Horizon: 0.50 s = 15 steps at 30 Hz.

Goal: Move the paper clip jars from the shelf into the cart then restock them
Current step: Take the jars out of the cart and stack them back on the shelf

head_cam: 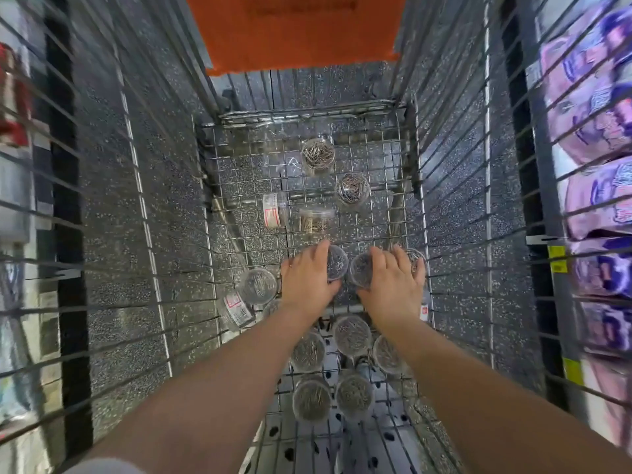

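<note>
I find the left hand [309, 275] low in the wire cart [239, 159]. Its fingers are curled over the far rim of a clear paper clip jar [337, 266] and its thumb is under the near rim, so it grips that jar. The right hand [393, 278] lies just beside it, with thumb and forefinger wrapped round a second jar [360, 271], which sits against the first. A third jar [416, 261] shows past the little-finger side of the right hand; I cannot tell whether that hand holds it too.

All jars I can see into are packed with metal paper clips, and all rest on the cart's grid floor.

- **Far end:** a far jar [318, 153] and a neighbouring jar [352, 188] stand upright, near each other.
- **Nearer than those:** a labelled jar [275, 210] and a tipped jar [316, 220] lie on their sides, side by side.
- **Left of the left hand:** a left jar [258, 285] stands upright, with a fallen jar [236, 309] on its side beside it.
- **Under the forearms:** a near cluster [352, 335] of five upright jars stands close together.

An orange panel [297, 29] closes the cart's far end. Purple packets [595, 131] fill the shelving on the right.
</note>
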Tool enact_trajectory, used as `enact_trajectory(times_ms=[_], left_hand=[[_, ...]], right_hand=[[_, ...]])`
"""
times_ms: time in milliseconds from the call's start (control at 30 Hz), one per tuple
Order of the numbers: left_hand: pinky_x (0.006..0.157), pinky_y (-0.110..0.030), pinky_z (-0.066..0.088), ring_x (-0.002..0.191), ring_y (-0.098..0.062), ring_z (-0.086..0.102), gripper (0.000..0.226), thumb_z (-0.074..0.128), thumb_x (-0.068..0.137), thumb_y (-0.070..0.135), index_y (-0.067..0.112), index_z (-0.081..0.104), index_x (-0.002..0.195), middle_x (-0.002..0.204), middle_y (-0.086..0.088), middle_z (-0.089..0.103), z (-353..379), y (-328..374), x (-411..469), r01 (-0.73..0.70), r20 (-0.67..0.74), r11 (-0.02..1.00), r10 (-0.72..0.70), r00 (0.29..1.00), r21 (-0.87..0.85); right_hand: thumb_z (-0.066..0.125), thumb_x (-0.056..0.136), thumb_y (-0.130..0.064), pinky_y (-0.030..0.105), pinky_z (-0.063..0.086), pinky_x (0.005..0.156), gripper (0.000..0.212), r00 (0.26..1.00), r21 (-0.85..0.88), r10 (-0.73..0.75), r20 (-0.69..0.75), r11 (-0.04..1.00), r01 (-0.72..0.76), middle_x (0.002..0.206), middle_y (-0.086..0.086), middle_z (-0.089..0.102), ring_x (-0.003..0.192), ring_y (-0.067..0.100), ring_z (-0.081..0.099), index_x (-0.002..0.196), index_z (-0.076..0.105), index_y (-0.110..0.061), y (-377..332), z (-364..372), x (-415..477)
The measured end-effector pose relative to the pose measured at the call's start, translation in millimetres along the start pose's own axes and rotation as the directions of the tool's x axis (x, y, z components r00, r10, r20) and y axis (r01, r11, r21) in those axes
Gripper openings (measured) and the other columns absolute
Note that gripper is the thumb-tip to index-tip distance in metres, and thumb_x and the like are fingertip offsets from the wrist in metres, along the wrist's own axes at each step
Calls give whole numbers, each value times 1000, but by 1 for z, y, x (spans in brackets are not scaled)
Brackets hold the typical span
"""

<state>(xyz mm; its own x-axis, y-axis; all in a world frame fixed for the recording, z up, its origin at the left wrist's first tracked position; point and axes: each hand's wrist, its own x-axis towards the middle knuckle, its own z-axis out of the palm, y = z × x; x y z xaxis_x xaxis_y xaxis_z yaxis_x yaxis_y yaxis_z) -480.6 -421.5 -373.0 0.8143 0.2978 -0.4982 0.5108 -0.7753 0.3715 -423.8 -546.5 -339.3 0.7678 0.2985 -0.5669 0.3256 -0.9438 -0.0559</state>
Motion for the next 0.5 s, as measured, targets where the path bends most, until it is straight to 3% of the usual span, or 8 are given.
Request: enact_trajectory(times_ms=[100, 167, 267, 367, 433, 500], left_hand=[[103, -38, 36, 106, -17, 53, 67, 72, 75, 33, 23, 34, 130, 119, 1, 52, -3, 0, -4, -4, -19, 996, 2, 1000, -94], [92, -32, 45, 100, -16, 51, 69, 73, 74, 29, 21, 34, 131, 119, -4, 49, -10, 4, -11, 23, -17, 990, -26, 1000, -136], [86, -21, 41, 102, -14, 44, 73, 73, 76, 27, 23, 29, 134, 123, -7, 40, -26, 11, -25, 68, 14, 984, -66, 998, -163], [85, -24, 48, 97, -16, 51, 75, 76, 73, 27, 26, 29, 131, 124, -8, 40, -50, 21, -38, 89, -17, 966, -96, 995, -244], [82, -21, 46, 94, -15, 51, 76, 76, 73, 26, 24, 30, 134, 123, -6, 39, -75, 31, -47, 76, -47, 950, -95, 994, -304], [83, -23, 46, 96, -18, 51, 73, 75, 74, 24, 21, 31, 133, 120, -8, 38, -103, 40, -57, 41, -83, 938, -74, 994, -344]], right_hand=[[65, 83, -42, 45, -7, 115, 74, 999, 1, -22, -30, 1000, 22, 147, -3, 37, 144, 17, 14, 142, 26, -21, 1, -1, 0], [66, 81, -44, 44, -5, 115, 70, 998, 24, -29, -60, 999, 30, 144, -1, 41, 142, 18, 20, 138, 31, -20, 1, -6, -4], [64, 80, -47, 46, 2, 116, 68, 995, 32, -30, -96, 999, 33, 137, 1, 44, 135, 22, 30, 135, 33, -20, -3, -23, -16], [63, 81, -47, 46, 9, 115, 68, 992, 57, -47, -119, 997, 54, 134, 3, 45, 130, 23, 37, 135, 33, -18, -10, -53, -30], [63, 79, -49, 45, 22, 112, 72, 992, 95, -64, -111, 993, 75, 133, 4, 44, 125, 25, 42, 135, 32, -17, -12, -77, -39], [68, 74, -53, 40, 40, 96, 78, 991, 192, -73, -113, 977, 94, 129, 5, 43, 114, 26, 49, 134, 32, -16, -16, -104, -48]])
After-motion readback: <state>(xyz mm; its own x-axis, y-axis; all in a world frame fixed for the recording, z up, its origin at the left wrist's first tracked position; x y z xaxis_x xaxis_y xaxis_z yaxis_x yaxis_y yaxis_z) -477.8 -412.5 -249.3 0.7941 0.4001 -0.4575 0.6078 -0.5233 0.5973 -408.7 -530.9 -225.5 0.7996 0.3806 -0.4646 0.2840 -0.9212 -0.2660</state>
